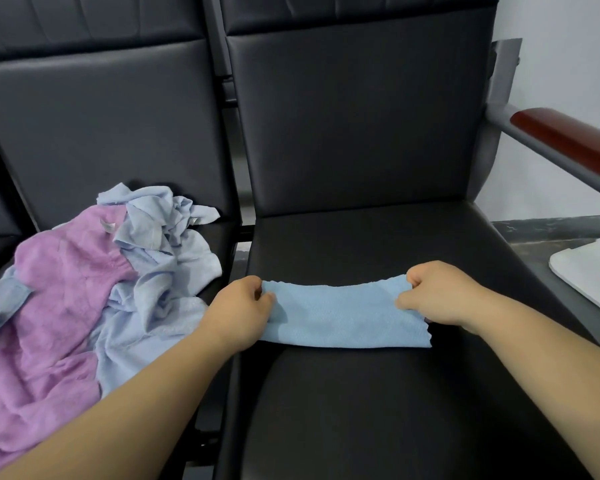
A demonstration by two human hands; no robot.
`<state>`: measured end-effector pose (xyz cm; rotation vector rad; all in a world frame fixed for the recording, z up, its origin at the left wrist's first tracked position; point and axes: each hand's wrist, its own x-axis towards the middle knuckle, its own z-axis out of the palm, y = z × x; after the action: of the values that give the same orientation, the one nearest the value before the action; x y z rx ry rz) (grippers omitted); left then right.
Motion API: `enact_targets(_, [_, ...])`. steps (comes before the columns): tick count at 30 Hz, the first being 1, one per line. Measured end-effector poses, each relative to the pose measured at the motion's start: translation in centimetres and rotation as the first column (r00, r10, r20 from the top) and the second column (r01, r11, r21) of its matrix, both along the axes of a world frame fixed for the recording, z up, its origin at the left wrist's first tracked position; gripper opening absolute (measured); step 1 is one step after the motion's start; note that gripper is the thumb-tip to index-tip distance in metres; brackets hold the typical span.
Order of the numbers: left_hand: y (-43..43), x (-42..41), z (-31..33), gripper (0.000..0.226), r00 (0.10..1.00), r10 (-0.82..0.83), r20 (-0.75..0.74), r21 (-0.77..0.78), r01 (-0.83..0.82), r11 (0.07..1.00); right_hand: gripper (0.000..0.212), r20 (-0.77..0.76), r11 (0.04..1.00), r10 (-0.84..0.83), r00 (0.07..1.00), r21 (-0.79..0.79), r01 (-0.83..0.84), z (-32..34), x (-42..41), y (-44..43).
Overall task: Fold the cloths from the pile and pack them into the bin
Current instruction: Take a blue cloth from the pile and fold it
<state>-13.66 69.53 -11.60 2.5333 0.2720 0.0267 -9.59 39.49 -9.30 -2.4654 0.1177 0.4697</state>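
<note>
Left hand [241,308] and right hand [437,294] each pinched one short end of the blue cloth [343,317]. The folded strip lay stretched between them on the chair seat [361,244]. Judged soft, light, limp; best gripped at the corners. Pile [94,271] at 9 o'clock from the left hand.

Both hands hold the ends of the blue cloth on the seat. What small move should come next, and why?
Probably carry the right hand over to the left hand, folding the blue cloth in half: it lies on the black seat as a long flat strip, with each hand pinching one short end.
</note>
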Motion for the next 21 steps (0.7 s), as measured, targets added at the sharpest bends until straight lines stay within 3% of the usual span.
enact_targets(9, [-0.1, 0.3, -0.5, 0.026, 1.000, 0.019, -0.002, 0.054, -0.019, 0.998, 0.037, 0.027, 0.995, 0.028, 0.999, -0.098, -0.025, -0.6, 0.5, 0.4])
enact_targets(13, [-0.1, 0.2, -0.3, 0.015, 0.998, 0.036, -0.045, -0.047, -0.038, 0.998, 0.022, 0.054, 0.987, -0.003, 0.999, -0.158, 0.012, -0.4, 0.3, 0.9])
enact_targets(15, [-0.2, 0.1, -0.1, 0.017, 0.996, 0.028, -0.081, -0.106, -0.037, 0.994, 0.016, 0.054, 0.984, -0.014, 0.998, -0.178, 0.023, -0.2, 0.1, 1.1])
enact_targets(21, [-0.8, -0.5, 0.3, 0.036, 0.987, -0.059, -0.147, -0.160, 0.036, 0.987, 0.023, 0.041, 0.991, -0.058, 0.997, -0.120, 0.063, 0.6, -0.7, 1.5])
